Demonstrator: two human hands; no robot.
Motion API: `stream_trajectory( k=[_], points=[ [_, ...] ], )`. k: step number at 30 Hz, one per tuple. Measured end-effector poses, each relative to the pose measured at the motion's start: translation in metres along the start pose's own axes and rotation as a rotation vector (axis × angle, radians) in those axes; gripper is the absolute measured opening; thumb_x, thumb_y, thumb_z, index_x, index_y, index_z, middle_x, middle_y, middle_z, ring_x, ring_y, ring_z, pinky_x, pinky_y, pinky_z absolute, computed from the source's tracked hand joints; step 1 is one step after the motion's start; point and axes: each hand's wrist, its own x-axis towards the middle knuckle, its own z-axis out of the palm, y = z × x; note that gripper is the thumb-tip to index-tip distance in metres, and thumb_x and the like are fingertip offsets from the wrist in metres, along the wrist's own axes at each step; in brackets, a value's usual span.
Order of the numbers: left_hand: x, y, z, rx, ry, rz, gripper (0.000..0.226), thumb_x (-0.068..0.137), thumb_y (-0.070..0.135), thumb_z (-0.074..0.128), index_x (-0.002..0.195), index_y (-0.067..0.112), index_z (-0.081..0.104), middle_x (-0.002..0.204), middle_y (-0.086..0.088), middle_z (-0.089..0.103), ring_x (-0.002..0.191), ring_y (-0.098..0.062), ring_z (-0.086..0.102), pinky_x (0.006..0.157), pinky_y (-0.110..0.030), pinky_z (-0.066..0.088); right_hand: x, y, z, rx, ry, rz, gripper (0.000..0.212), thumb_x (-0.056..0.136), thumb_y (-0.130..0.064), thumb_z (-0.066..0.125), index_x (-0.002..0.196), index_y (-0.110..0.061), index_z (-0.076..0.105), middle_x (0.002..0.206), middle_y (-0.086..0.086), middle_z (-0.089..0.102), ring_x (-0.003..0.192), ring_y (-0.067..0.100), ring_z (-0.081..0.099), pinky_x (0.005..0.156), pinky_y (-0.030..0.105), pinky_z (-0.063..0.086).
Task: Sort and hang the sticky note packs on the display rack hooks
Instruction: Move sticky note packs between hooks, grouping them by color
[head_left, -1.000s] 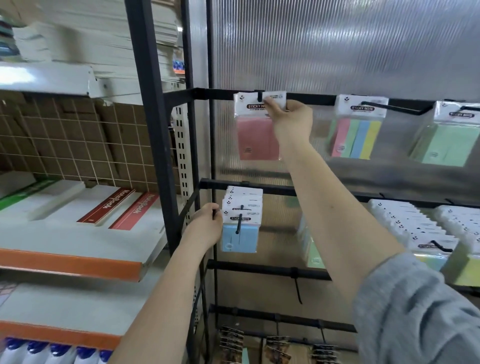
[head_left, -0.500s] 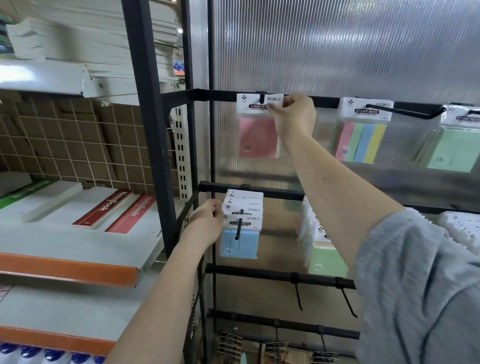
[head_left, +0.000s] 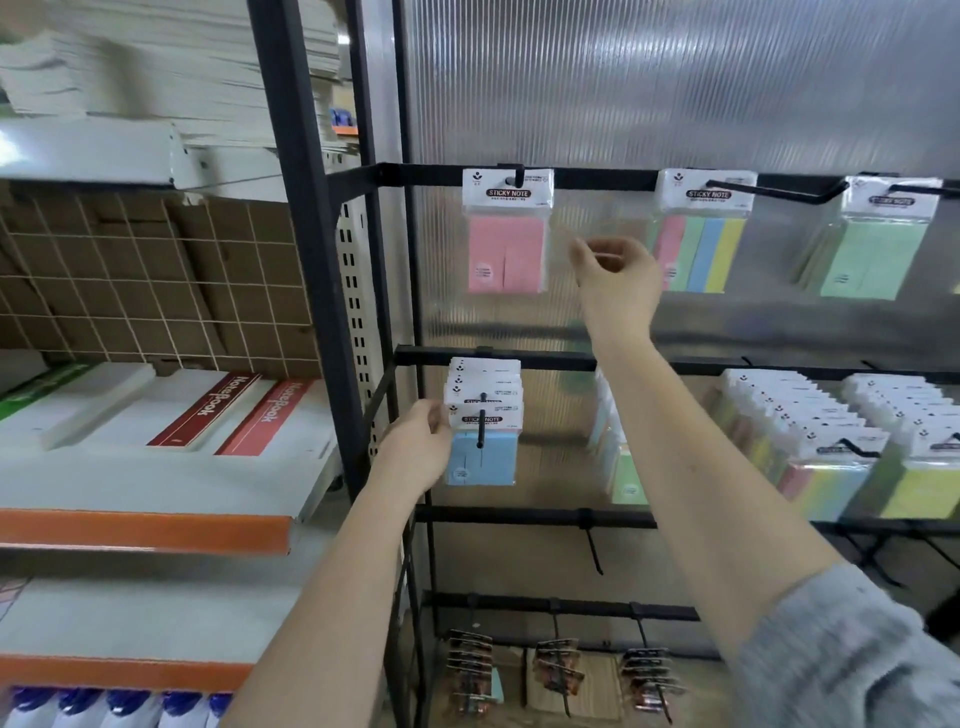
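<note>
- Hanging alone on the top-left hook (head_left: 516, 175) of the black metal display rack (head_left: 597, 179), one pink sticky note pack (head_left: 506, 231) shows a white header card and clear, glossy wrap.
- Right of the pink pack on the same bar hang a striped four-colour pack (head_left: 702, 231) and a pale green pack (head_left: 878, 239), three hooks in use on that bar.
- Below the pink pack, a row of blue packs (head_left: 483, 415), about five white headers, sits on one straight peg.
- The left hand (head_left: 418, 449) has its fingers curled against the left edge of the blue packs; whether it grips them I cannot tell.
- The right hand (head_left: 615, 283) hovers just right of the pink pack, apart from it, fingers loosely curled, holding nothing.
- Ribbed translucent sheeting (head_left: 675, 78) backs the rack.
</note>
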Motion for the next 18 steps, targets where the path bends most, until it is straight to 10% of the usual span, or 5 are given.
stream_trajectory(
  k=[18],
  points=[
    [-0.005,0.000,0.041,-0.366,-0.097,-0.128,0.035,0.098,0.029,0.046,0.130,0.014,0.049,0.122,-0.005,0.057,0.097,-0.015,0.051,0.065,-0.025,0.038,-0.078,0.070,-0.127,0.124,0.305,0.308,0.012,0.086,-0.028,0.068,0.080,-0.019,0.063,0.078,-0.001,0.062,0.066,0.010,0.054,0.065,0.022,0.044]
  ],
)
